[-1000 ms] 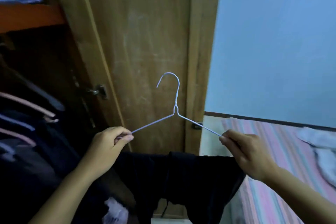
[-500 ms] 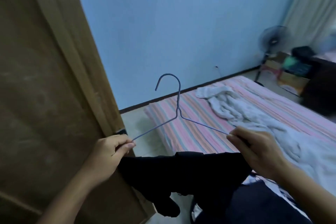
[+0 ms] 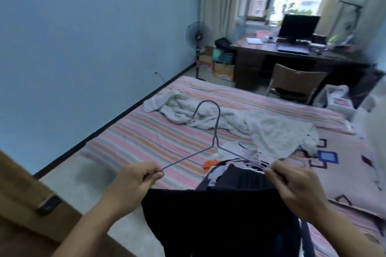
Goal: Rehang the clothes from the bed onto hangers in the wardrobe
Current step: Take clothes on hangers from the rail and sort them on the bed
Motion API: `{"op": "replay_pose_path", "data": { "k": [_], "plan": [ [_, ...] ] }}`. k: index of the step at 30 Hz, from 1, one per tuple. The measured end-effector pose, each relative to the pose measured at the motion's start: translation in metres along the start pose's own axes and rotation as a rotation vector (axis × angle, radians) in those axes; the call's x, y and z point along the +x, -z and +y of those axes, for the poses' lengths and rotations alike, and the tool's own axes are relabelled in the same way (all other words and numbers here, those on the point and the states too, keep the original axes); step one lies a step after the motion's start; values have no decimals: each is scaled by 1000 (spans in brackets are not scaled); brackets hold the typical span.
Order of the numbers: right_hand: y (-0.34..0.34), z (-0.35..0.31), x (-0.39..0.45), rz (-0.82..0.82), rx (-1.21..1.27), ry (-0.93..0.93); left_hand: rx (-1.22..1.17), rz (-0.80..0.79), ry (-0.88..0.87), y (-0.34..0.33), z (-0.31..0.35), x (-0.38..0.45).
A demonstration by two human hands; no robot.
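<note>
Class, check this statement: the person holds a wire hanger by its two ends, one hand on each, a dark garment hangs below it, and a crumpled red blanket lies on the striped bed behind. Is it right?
One detail is wrong: the crumpled blanket is white, not red, as the head view shows. The rest stands: the left hand and right hand each pinch an end of the wire hanger, the dark garment hangs below, and the striped bed lies behind.

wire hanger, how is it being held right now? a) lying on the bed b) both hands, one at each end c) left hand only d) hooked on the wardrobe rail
b: the left hand and the right hand each pinch one end of the wire hanger, with a dark garment draped below it.
</note>
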State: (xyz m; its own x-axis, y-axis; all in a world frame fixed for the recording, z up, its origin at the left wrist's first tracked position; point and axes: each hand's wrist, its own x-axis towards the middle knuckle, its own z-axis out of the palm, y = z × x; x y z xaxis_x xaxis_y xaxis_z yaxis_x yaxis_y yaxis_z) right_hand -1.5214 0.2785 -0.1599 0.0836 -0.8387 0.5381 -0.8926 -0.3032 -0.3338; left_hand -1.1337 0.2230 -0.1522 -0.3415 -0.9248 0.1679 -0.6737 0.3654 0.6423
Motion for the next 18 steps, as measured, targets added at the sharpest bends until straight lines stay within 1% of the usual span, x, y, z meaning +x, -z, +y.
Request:
{"op": "replay_pose_path", "data": {
  "k": [3, 6, 9, 14, 18],
  "plan": [
    [6, 17, -25, 9, -28, -109, -5, -66, -74, -32, 1, 29],
    [10, 35, -49, -16, -57, -243, -13, -157, -124, -67, 2, 58],
    [10, 50, -65, -27, -113, -312, -22, -254, -152, -105, -1, 83],
    [-9, 97, -90, -97, -160, -480, -7, -364, -132, -173, -8, 120],
    [-35, 152, -92, -141, -168, -603, 14, -425, -116, -229, -13, 162]
  ]
}}
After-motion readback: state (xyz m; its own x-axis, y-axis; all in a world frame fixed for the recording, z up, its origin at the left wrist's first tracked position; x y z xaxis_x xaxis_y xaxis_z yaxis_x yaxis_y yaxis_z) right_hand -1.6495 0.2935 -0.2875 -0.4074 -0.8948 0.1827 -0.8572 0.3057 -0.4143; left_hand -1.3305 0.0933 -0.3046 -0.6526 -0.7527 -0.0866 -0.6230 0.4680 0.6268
